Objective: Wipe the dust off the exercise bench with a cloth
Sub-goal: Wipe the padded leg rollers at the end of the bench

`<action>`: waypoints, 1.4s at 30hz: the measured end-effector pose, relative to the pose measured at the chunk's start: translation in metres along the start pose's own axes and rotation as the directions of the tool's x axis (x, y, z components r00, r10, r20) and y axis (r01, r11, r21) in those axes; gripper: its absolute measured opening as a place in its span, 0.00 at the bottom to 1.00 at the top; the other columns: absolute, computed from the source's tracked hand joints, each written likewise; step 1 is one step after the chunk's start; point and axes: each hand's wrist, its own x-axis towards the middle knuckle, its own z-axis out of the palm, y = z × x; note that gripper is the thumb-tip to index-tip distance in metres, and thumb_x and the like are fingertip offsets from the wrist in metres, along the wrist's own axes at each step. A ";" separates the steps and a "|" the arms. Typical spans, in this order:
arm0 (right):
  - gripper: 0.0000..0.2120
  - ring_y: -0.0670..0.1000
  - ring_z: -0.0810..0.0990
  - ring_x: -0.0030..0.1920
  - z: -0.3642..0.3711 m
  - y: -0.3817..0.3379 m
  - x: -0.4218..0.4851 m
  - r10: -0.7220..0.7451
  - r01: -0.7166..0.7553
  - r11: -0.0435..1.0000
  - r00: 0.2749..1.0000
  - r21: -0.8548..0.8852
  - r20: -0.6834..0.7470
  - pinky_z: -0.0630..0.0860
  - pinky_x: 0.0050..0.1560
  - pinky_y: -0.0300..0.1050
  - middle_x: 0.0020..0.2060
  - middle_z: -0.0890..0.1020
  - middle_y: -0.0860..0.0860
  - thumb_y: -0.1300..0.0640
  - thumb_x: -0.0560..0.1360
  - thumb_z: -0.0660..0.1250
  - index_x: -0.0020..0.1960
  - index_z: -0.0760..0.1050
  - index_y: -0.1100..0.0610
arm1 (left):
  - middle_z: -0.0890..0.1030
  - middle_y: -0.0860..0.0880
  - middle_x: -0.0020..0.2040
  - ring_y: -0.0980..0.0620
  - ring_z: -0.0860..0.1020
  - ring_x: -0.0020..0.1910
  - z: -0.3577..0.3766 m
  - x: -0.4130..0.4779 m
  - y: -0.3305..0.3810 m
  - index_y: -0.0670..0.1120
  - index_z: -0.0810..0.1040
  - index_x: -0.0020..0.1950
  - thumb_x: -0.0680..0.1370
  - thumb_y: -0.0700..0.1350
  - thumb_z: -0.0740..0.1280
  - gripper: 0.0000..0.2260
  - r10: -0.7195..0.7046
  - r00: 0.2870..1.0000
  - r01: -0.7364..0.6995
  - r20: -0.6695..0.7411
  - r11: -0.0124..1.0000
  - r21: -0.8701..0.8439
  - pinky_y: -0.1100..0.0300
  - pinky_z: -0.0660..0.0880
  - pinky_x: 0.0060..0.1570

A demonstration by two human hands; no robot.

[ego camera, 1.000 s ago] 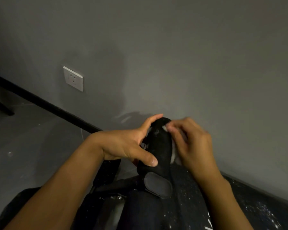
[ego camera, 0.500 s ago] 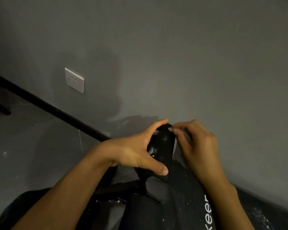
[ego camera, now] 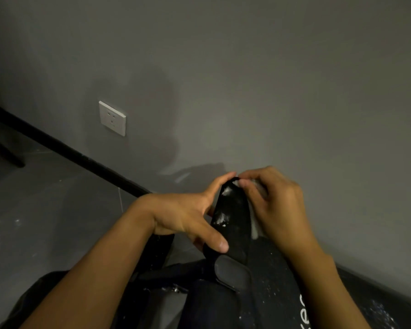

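1. Upright black pad (ego camera: 233, 222) of the exercise bench (ego camera: 271, 269), just right of centre, smeared with pale dust (ego camera: 226, 192).
2. Gripped from 9 o'clock by the left hand (ego camera: 188, 217); pinched at 12 o'clock by the right hand (ego camera: 275, 205) through a pale cloth (ego camera: 255, 230).
3. Best wiped downward with firm pressure, left grip bracing.
4. Wall socket (ego camera: 112, 118) at 10 o'clock.

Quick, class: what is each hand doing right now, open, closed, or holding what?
Left hand: closed, gripping the black bench pad.
Right hand: closed, holding the white cloth against the pad's top edge.
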 end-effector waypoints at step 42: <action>0.04 0.39 0.77 0.43 -0.013 0.002 -0.012 -0.129 0.135 0.990 0.986 -0.051 0.105 0.69 0.46 0.28 0.44 0.79 0.45 0.56 0.79 0.67 0.49 0.80 0.52 | 0.72 0.53 0.71 0.54 0.75 0.69 0.008 0.010 0.004 0.68 0.45 0.79 0.69 0.42 0.82 0.56 0.031 0.990 -0.004 -0.134 0.980 0.201 0.52 0.76 0.68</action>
